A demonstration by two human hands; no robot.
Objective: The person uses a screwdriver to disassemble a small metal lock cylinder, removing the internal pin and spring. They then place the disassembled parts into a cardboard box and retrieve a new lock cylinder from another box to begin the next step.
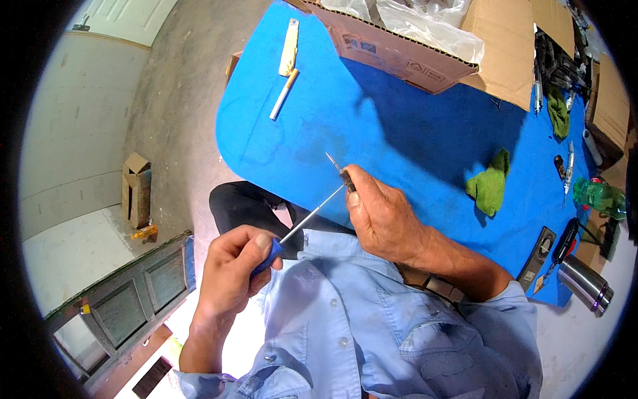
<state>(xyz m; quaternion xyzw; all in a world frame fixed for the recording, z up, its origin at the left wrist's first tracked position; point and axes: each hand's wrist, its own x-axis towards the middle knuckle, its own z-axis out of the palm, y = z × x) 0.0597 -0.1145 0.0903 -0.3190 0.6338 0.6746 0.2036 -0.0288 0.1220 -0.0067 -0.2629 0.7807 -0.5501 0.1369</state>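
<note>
My left hand (229,269) is closed round the blue handle of a screwdriver (311,217), near my shirt front. Its thin metal shaft slants up to the right, and the tip meets a small dark part (347,179) or lies just by it. That part sits pinched between the thumb and fingers of my right hand (389,219), over the near edge of the blue table. From the dark part a slender metal point sticks out up and to the left. Its exact kind is too small to make out.
An open cardboard box (399,58) with plastic bags stands at the table's far side. On the blue tabletop (266,149) lie a yellowish strip (289,48), a pale stick (284,94) and a green cloth (490,185). A green bottle (600,197) and steel tumbler (585,284) are at right.
</note>
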